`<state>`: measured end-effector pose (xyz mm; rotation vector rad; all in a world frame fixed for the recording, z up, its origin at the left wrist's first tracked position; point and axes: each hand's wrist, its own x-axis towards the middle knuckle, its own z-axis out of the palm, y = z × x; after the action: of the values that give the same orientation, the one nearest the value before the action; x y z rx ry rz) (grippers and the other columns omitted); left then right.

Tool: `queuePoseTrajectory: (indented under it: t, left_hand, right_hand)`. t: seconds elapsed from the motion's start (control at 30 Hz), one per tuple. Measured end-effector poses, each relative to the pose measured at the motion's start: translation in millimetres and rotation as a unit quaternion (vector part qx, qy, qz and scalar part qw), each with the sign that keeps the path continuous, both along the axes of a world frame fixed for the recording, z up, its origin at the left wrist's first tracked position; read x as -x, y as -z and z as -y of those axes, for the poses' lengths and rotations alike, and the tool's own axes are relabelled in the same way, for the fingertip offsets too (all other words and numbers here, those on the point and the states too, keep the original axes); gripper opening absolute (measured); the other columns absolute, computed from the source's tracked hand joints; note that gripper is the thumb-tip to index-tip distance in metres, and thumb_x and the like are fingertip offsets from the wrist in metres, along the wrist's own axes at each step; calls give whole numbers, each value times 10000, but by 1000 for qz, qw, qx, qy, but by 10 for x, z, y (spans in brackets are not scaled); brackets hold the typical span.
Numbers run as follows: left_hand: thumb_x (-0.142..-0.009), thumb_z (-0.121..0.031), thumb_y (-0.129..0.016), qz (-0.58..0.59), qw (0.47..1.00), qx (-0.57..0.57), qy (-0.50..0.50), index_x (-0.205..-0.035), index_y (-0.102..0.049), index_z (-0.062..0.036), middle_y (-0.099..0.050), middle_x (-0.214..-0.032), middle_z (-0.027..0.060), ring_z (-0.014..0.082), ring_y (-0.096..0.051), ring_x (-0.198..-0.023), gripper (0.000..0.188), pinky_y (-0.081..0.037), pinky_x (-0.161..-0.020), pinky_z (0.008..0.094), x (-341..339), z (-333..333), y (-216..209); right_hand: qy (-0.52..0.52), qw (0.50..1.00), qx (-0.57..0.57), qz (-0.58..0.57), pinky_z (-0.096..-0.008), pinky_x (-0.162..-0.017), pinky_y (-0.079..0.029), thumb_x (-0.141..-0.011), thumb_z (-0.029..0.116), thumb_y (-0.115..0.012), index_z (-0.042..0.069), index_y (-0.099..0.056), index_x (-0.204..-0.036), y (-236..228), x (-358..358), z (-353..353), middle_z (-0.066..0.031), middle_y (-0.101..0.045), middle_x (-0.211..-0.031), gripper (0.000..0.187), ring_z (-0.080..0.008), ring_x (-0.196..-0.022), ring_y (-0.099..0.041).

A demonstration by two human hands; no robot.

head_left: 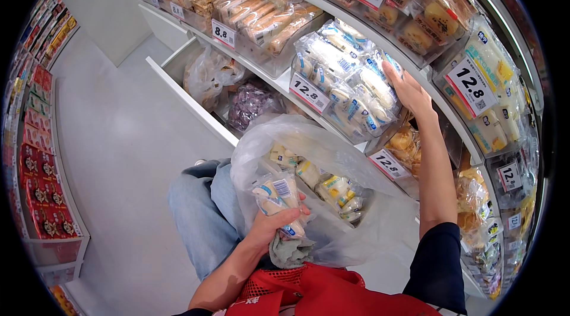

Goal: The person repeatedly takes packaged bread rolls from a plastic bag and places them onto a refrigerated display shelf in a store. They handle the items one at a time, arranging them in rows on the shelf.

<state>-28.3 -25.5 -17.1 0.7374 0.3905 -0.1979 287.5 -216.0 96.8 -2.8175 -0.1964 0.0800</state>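
In the head view, our left hand has its fingers closed around clear-wrapped bread rolls, which jut above them. A grey-green cloth sits just below those fingers, and a translucent plastic bag with yellow-labelled bread packs opens beyond them. Our right hand reaches the shelf; its fingers lie against blue-and-white bread packs heaped to their left, though we cannot tell whether they grip one.

Glossy grey floor meets a pale wall.
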Motion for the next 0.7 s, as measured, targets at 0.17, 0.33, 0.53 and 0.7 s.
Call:
queuePoseTrajectory:
  t: [0.17,0.33,0.53,0.7]
  left_hand:
    - [-803,-194,-719,-2,1000,-2,-6,-1209,-550,-11,-683,-961,86,145,-648,-794,477,-533,-651,259,-5,16,-20]
    - [-802,-184,-757,-5,1000,15,9,-1204,-540,-12,-682,-987,118,183,-663,-909,489,-543,-763,299,-7,-23,24]
    - [-801,-186,-757,-2,1000,19,10,-1200,-542,-16,-684,-978,115,177,-659,-889,484,-537,-757,294,-14,-14,9]
    - [-796,-183,-757,-6,1000,21,7,-1200,-543,-18,-684,-977,113,175,-658,-891,486,-535,-750,289,-7,-17,6]
  right_hand:
    - [41,997,-35,-50,-391,-1107,-293,-861,769,-365,63,-511,-1384,47,-173,121,-188,-492,-1419,891,-312,-1344,-431]
    - [57,992,-70,-85,-404,-1101,-315,-890,691,-426,102,-489,-1404,12,-167,161,-153,-482,-1436,784,-287,-1343,-429]
    - [10,996,-25,88,-384,-1024,-383,-996,476,-382,24,-550,-1278,338,-478,409,-198,-590,-1259,559,-322,-1180,-547]
    - [-48,985,-18,162,-400,-991,-402,-1018,386,-352,5,-563,-1196,403,-380,343,-244,-596,-1177,471,-367,-1128,-559]
